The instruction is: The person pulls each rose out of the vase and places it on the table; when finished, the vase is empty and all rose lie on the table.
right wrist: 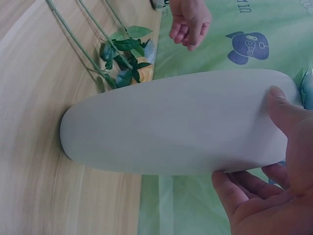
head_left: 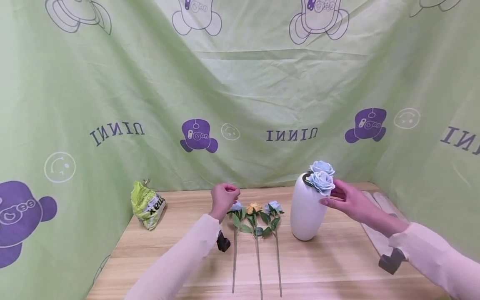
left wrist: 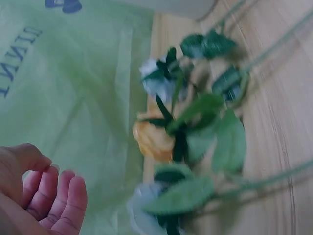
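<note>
A tall white vase (head_left: pixel 307 212) stands on the table, with two blue artificial roses (head_left: pixel 321 181) at its mouth. My right hand (head_left: pixel 350 201) grips the vase's upper part from the right. The right wrist view shows the thumb (right wrist: pixel 279 100) on one side of the vase and the other fingers round the far side. My left hand (head_left: pixel 223 198) hangs in the air, fingers loosely curled and holding nothing. Close below it lie three long-stemmed artificial roses: a blue one (head_left: pixel 236 206), an orange one (head_left: pixel 253 208) and another blue one (head_left: pixel 273 206), stems toward me.
A crumpled green-yellow bag (head_left: pixel 147 206) sits at the table's back left. Pale flat pieces (head_left: pixel 375 233) lie at the right edge, partly behind my right forearm. A green printed cloth (head_left: pixel 247 91) hangs behind and at both sides of the wooden table (head_left: pixel 168 258).
</note>
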`<action>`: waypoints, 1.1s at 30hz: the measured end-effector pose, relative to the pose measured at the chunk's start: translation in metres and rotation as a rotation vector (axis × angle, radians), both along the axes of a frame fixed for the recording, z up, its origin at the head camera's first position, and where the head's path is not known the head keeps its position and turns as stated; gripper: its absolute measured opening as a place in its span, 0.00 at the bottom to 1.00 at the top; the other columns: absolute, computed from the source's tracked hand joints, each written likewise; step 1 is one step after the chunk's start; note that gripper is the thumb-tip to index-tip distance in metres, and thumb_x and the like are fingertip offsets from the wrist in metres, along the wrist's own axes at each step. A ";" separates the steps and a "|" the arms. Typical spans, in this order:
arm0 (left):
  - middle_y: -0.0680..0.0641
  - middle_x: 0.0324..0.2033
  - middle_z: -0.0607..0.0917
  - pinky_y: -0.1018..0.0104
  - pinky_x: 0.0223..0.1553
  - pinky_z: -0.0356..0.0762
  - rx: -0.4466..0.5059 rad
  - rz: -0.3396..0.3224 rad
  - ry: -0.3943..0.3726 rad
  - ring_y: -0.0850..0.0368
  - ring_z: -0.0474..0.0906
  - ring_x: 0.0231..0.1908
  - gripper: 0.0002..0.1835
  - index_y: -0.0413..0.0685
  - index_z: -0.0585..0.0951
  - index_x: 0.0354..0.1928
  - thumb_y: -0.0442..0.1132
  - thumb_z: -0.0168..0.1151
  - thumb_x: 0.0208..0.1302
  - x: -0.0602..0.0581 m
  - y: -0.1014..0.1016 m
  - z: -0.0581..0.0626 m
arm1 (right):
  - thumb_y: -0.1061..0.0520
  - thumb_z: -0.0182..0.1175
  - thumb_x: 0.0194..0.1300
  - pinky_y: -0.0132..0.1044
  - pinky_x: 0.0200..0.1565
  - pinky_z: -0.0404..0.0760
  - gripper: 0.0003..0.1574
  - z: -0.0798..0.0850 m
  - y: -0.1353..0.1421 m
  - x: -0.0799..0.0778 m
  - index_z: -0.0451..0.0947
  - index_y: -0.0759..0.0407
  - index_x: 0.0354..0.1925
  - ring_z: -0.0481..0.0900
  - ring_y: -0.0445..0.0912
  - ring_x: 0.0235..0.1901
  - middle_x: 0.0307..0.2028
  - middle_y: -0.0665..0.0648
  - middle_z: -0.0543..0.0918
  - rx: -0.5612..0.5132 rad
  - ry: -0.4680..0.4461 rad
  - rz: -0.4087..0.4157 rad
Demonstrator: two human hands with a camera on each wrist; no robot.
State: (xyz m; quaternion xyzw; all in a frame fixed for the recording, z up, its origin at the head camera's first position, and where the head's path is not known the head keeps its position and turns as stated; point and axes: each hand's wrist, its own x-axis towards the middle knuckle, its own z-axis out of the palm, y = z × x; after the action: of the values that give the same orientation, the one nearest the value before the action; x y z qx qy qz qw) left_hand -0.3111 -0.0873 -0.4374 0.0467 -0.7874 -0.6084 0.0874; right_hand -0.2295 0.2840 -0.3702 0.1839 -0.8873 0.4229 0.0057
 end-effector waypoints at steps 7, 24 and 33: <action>0.41 0.28 0.88 0.63 0.30 0.89 0.042 -0.091 0.049 0.62 0.82 0.20 0.05 0.36 0.86 0.37 0.29 0.67 0.58 0.006 0.032 0.014 | 0.54 0.65 0.67 0.51 0.56 0.84 0.47 0.000 0.000 0.001 0.55 0.74 0.73 0.74 0.71 0.63 0.65 0.78 0.72 0.006 0.002 -0.005; 0.49 0.47 0.88 0.64 0.54 0.83 -0.221 -0.440 0.394 0.60 0.82 0.48 0.21 0.48 0.85 0.50 0.46 0.76 0.55 0.033 0.103 0.067 | 0.55 0.65 0.68 0.48 0.54 0.86 0.46 -0.004 0.000 0.002 0.55 0.73 0.72 0.74 0.70 0.62 0.64 0.77 0.73 -0.009 -0.004 -0.015; 0.54 0.55 0.86 0.57 0.67 0.70 -0.564 -0.499 0.629 0.57 0.73 0.59 0.34 0.51 0.80 0.58 0.53 0.79 0.49 0.053 0.130 0.093 | 0.54 0.64 0.69 0.45 0.53 0.86 0.44 -0.003 0.000 0.000 0.56 0.72 0.72 0.74 0.70 0.63 0.64 0.76 0.73 -0.020 0.009 0.002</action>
State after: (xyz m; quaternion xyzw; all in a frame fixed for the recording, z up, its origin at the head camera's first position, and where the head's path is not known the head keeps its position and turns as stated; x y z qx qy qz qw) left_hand -0.2583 0.0431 -0.3441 -0.3549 -0.8442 -0.3582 0.1820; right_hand -0.2292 0.2842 -0.3732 0.1869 -0.8828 0.4309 0.0113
